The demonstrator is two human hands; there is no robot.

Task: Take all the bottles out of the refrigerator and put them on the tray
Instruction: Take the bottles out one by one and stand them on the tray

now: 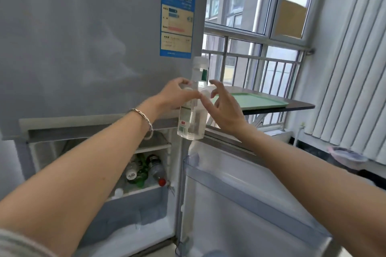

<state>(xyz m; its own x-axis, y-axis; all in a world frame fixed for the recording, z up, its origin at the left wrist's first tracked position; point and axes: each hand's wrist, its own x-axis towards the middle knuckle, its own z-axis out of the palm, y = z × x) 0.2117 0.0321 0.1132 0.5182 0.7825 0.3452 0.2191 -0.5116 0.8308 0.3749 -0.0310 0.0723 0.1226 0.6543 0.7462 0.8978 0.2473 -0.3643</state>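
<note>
Clear bottle (192, 110) is held mid-air by left hand (177, 96), grip pinching it; right hand (221, 106) spread beside it. Green tray (250, 100) at 2 o'clock appears bare. Several bottles (146, 170) remain inside refrigerator (83, 48) at 7 o'clock.

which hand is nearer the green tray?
Right. The right hand overlaps the tray's near edge in view, fingers spread beside the clear bottle. The left hand, gripping that bottle, sits farther left.

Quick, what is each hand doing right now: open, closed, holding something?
Left hand: closed around the clear bottle, holding it up.
Right hand: open, fingers spread, beside the bottle; contact cannot be told.
</note>
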